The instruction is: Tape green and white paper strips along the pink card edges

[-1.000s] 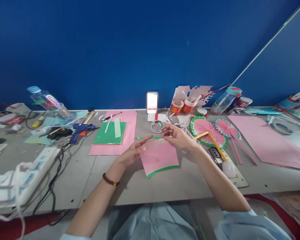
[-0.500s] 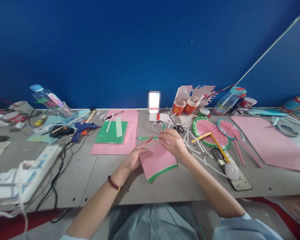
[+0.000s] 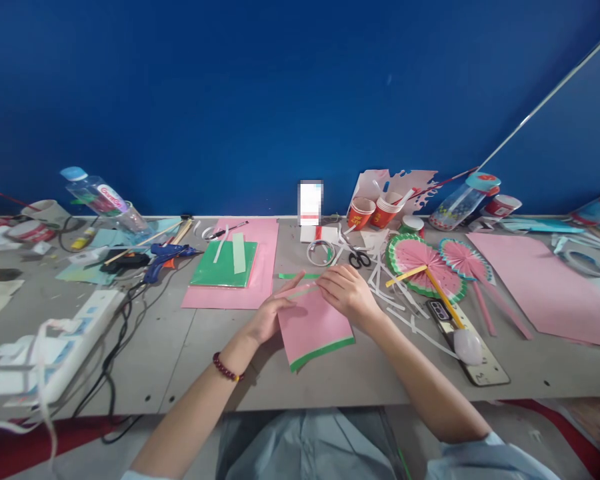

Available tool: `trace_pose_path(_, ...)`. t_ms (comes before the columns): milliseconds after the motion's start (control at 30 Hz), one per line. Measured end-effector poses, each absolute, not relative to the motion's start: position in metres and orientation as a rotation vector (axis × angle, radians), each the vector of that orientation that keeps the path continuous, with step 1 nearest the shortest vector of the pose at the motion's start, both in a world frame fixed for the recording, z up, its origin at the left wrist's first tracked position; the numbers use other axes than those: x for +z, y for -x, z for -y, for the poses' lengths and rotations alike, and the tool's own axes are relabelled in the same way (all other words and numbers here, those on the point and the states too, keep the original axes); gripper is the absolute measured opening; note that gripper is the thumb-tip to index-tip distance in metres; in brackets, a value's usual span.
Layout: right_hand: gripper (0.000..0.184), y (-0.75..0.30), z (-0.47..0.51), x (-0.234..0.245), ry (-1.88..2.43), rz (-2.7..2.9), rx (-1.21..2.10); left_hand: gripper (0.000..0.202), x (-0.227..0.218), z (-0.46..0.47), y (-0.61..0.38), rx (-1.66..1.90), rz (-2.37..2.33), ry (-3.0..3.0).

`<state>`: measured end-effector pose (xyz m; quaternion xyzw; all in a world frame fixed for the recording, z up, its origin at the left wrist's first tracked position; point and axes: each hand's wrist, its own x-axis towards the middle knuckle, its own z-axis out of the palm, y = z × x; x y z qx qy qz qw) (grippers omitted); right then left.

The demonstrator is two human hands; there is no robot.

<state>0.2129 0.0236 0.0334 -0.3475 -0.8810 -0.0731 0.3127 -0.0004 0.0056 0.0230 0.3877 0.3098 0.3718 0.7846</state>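
A sheet of pink paper with a green strip along its near edge lies tilted between my hands. My left hand grips its left side, thumb on top and fingers partly hidden. Over the far right corner, my right hand presses with its fingers bent together on the far edge, where a pale strip runs across. A narrow green paper strip shows just beyond that edge. Scissors and a roll of tape lie past my right hand.
To the left are a green paper stack on pink paper, a blue glue gun and a power strip. On the right lie white paper strips, watermelon paper fans and a phone. Red paper cups stand at the back.
The pink paper's near edge has swung slightly left and toward me. My right hand has shifted a little lower on the far edge; my left hand keeps its hold.
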Motion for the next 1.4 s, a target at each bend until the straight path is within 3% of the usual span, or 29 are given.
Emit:
trace_pose_path(333, 0.021, -0.213, -0.024, 0.036, 0.885, 2.413, -0.193, 0.043, 0.030, -0.004, 0.002, 0.773, -0.745, -1.018)
trace_pose_path(567, 0.023, -0.213, -0.024, 0.036, 0.886, 2.439, -0.230, 0.065, 0.024, -0.004, 0.003, 0.745, -0.764, -0.981)
trace_pose_path(733, 0.023, -0.212, -0.025, 0.032, 0.865, 2.427, -0.285, 0.059, 0.020, -0.003, 0.003, 0.716, -0.783, -1.071)
trace_pose_path(900, 0.022, -0.211, -0.026, 0.028, 0.856, 2.411, -0.301, 0.068, 0.016, -0.003, 0.003, 0.724, -0.777, -0.979)
trace_pose_path(1400, 0.021, -0.204, -0.021, 0.026, 0.886, 2.356, -0.425, 0.051, 0.023, -0.001, -0.003, 0.803, -0.707, -0.814)
